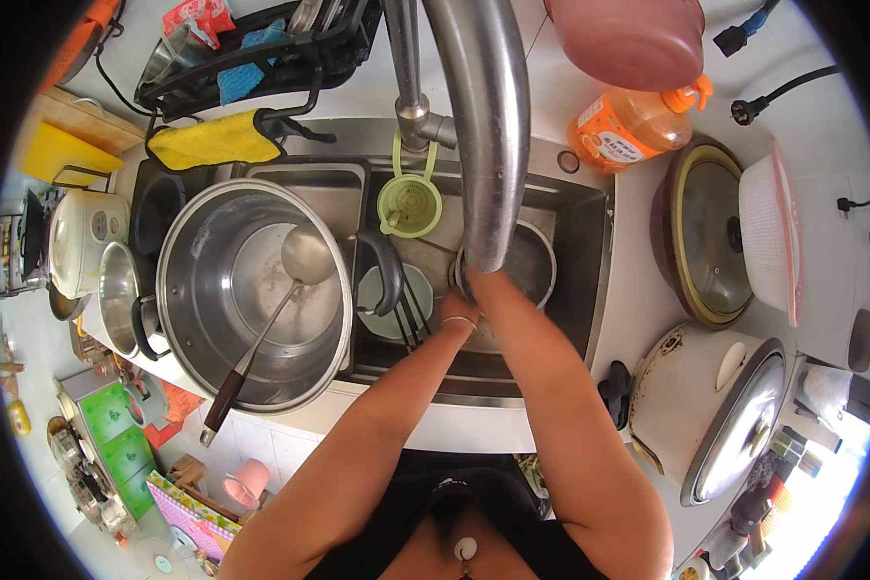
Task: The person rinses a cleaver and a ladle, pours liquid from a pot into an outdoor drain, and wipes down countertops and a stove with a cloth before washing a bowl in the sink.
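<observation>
My left hand (457, 308), with a bracelet at its wrist, reaches into the right basin of the metal sink (580, 333). Beside it my right hand (485, 283) goes in under the steel faucet (483, 145). The faucet covers part of both hands, and their fingers hardly show. Both hands are at the near left rim of a round metal pot (539, 253) lying in the basin; whether they grip it is hidden. Left of my hands sits a pale green bowl (375, 307), with black slotted bars (411, 309) across its right side.
A large steel pot (251, 377) with a ladle (273, 333) stands over the left basin. A green strainer (409, 205) hangs behind the hands. An orange soap bottle (628, 126), a glass lid (710, 227) and a white pot (691, 382) line the right counter.
</observation>
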